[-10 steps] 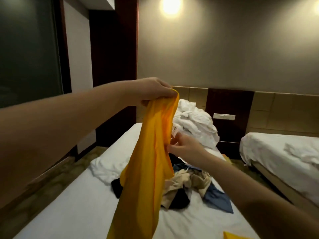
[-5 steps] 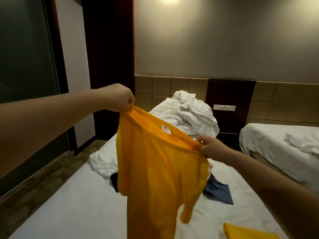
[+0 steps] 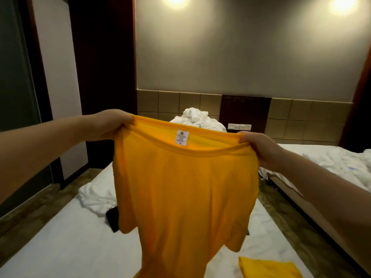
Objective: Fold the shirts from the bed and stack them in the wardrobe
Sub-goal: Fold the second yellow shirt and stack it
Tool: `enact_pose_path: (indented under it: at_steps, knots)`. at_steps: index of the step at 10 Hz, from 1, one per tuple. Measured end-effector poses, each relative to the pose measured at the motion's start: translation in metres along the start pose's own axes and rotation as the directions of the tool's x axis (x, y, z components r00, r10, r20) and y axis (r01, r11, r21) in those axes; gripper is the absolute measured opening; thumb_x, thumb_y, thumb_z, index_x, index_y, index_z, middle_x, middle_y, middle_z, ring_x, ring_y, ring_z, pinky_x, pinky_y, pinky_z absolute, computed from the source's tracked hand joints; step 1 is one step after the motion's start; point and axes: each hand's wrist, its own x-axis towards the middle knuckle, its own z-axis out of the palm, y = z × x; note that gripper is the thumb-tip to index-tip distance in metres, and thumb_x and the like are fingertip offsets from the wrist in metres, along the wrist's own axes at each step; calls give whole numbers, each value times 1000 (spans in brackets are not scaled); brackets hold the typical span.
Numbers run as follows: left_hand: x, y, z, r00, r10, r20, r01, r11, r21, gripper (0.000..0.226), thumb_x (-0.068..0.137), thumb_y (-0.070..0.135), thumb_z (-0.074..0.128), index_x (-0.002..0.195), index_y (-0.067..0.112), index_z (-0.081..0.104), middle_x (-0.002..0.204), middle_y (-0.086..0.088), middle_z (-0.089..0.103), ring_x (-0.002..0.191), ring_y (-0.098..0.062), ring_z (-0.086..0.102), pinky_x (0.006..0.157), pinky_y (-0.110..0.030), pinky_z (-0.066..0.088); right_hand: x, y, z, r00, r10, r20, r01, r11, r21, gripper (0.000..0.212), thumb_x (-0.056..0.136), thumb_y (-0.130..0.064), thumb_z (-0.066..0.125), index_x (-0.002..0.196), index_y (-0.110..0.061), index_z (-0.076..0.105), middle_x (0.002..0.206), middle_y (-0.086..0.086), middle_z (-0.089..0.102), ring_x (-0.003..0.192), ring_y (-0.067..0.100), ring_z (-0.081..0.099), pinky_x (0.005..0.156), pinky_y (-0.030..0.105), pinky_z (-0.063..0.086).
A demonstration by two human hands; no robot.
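A yellow T-shirt (image 3: 184, 193) hangs spread out in front of me above the bed (image 3: 66, 245), its white neck label facing me. My left hand (image 3: 112, 125) grips the shirt's left shoulder and my right hand (image 3: 259, 147) grips its right shoulder, both at chest height. The shirt hides most of the clothes pile behind it; only a dark garment's corner (image 3: 112, 217) shows on the sheet. Another yellow shirt (image 3: 267, 267) lies folded flat at the bed's near right.
White bedding (image 3: 196, 119) is heaped at the head of the bed and a crumpled white sheet (image 3: 96, 197) lies at its left edge. A second bed (image 3: 325, 159) stands to the right across a narrow floor gap. Dark panelling and a glass wall run along the left.
The shirt went from a bunched strip held by my left hand to fully spread. My right hand moved out to the right shoulder, and both hands levelled. The view tilted up.
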Motion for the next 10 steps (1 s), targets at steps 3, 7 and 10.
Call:
enact_pose_path:
  at_steps: [3, 7, 10]
  knots:
    - [9, -31, -25, 985, 85, 149, -56, 980, -190, 71, 45, 64, 81, 95, 19, 59, 82, -4, 57, 68, -19, 56, 68, -33, 48, -18, -3, -24, 981, 26, 194, -23, 1000, -16, 15, 87, -10, 56, 101, -11, 62, 91, 7, 63, 76, 15, 61, 59, 23, 53]
    - [-11, -35, -19, 990, 94, 108, -69, 974, -218, 70, 50, 58, 77, 102, 13, 63, 95, -9, 61, 85, -27, 59, 69, -35, 52, -15, -1, 6, 841, -459, -285, 324, 851, -413, 4, 95, -19, 51, 93, -18, 55, 98, 2, 57, 101, 25, 57, 91, 43, 51]
    - [-15, -38, -9, 956, 160, 245, -66, 933, -353, 56, 21, 46, 94, 64, 18, 70, 69, -4, 64, 62, -16, 64, 55, -26, 55, -17, -7, 3, 989, -142, -37, 105, 862, -497, 29, 99, -20, 43, 124, -11, 52, 122, 11, 53, 99, 21, 54, 78, 29, 46]
